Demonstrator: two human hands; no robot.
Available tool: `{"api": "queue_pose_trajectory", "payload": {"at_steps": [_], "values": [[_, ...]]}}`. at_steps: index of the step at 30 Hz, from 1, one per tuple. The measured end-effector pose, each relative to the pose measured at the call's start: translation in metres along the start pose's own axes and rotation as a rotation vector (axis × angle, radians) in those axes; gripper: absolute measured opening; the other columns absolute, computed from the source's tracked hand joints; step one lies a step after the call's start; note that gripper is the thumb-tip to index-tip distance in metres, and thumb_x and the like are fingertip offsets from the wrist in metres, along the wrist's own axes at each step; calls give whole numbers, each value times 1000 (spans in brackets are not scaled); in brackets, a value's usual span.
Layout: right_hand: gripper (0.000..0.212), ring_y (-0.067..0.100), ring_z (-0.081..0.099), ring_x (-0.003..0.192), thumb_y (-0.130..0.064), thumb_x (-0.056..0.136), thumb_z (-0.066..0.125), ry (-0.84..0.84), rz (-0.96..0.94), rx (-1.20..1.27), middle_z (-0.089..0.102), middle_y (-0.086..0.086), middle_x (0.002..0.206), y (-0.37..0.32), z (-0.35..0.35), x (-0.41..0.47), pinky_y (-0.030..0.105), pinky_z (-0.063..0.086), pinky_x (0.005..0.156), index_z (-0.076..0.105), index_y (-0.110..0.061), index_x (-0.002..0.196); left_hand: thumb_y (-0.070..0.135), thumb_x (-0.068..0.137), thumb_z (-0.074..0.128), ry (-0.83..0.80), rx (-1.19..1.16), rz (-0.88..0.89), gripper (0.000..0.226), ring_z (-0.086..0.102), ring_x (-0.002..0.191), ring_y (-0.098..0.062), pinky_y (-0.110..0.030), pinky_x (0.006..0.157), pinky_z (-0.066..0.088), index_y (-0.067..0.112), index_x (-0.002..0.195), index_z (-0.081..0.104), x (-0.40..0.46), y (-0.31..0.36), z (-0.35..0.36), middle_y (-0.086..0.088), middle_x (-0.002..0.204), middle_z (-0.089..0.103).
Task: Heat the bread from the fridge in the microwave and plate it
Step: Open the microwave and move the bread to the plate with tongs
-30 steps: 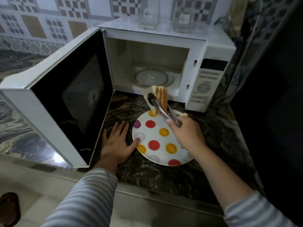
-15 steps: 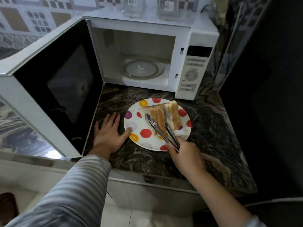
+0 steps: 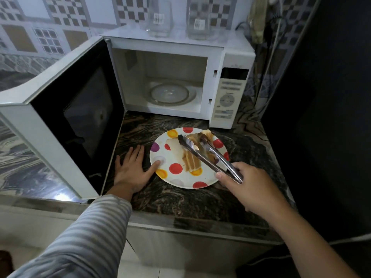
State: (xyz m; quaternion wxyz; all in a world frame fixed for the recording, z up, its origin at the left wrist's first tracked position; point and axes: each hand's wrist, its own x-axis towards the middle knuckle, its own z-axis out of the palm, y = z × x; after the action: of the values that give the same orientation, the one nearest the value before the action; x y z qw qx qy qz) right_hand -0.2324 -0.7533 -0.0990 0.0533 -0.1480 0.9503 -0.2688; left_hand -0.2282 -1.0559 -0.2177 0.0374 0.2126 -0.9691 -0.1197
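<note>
Tongs now spread apart above bread left on plate.

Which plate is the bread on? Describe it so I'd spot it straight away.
Find the white microwave with its door swung open; on the dark marbled counter just in front of it lies a round plate. It is white with red, yellow and purple dots, carries the bread, and sits between the left hand and the right hand.

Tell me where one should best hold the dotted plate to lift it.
Probably at the plate's bare near rim, coming from the front: thumb on top, other fingers beneath. The bread and tongs cover its far right part, and the left hand already touches its left edge.
</note>
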Motion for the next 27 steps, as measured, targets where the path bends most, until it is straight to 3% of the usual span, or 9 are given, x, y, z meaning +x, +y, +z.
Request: {"api": "queue_pose_trajectory", "payload": {"at_steps": [4, 6, 10, 12, 14, 20, 22, 25, 27], "values": [[26, 10, 62, 73, -54, 85, 59, -2, -55, -46, 68, -9, 82, -13, -35, 10, 27, 48, 63, 65, -32, 99, 86, 69, 13, 130, -102, 125, 107, -9, 147, -10, -48, 118, -7, 23, 152, -9, -8, 6, -13, 8, 161, -5], [22, 12, 62, 70, -53, 83, 61, 1, -65, -112, 67, -9, 78, -20, -48, 23, 28, 50, 65, 66, -34, 94, 85, 74, 17, 258, -45, 256, 104, -10, 147, -11, -50, 118, -7, 21, 152, -9, -7, 15, -29, 7, 161, -7], [22, 15, 63, 82, -53, 83, 58, -31, -157, -342, 69, -11, 84, -38, -61, 46, 31, 51, 68, 66, -36, 94, 72, 88, 25, 521, 110, 585, 84, 12, 146, -25, -53, 118, 4, 17, 152, 20, 0, 51, -73, -5, 157, 21], [23, 17, 62, 90, -54, 86, 55, -34, -210, -454, 67, -11, 90, -50, -66, 54, 32, 44, 73, 66, -39, 100, 68, 90, 33, 558, 145, 736, 77, 22, 144, -25, -54, 118, 6, 17, 148, 32, 3, 70, -91, -5, 152, 32], [24, 19, 58, 100, -54, 89, 52, -40, -256, -525, 65, -9, 98, -63, -72, 61, 40, 37, 88, 64, -41, 105, 65, 91, 37, 543, 206, 808, 72, 29, 141, -20, -52, 119, 5, 17, 144, 41, 5, 84, -102, -2, 146, 44], [27, 22, 56, 104, -56, 87, 54, -12, -356, -628, 62, -6, 96, -83, -80, 70, 45, 32, 92, 65, -38, 103, 54, 89, 39, 573, 138, 789, 48, 60, 112, -14, -45, 114, 9, 23, 109, 70, 9, 97, -111, 5, 105, 71], [39, 22, 55, 113, -63, 82, 58, -5, -379, -619, 63, -6, 109, -85, -84, 74, 46, 32, 94, 61, -41, 114, 55, 87, 42, 607, 26, 731, 47, 63, 106, -14, -42, 113, 13, 23, 104, 71, 9, 97, -110, 4, 102, 71], [77, 22, 46, 130, -65, 73, 66, -71, -346, -562, 51, -7, 140, -84, -97, 76, 46, 34, 103, 40, -37, 140, 57, 87, 41, 611, -39, 658, 48, 62, 108, -13, -41, 113, 16, 25, 105, 71, 11, 93, -108, 7, 103, 71], [67, 23, 49, 125, -50, 80, 68, -101, -334, -532, 52, -1, 138, -80, -102, 78, 45, 41, 101, 42, -29, 139, 58, 87, 41, 590, -38, 632, 49, 61, 110, -13, -45, 114, 20, 24, 107, 70, 12, 88, -107, 8, 104, 70]]}}
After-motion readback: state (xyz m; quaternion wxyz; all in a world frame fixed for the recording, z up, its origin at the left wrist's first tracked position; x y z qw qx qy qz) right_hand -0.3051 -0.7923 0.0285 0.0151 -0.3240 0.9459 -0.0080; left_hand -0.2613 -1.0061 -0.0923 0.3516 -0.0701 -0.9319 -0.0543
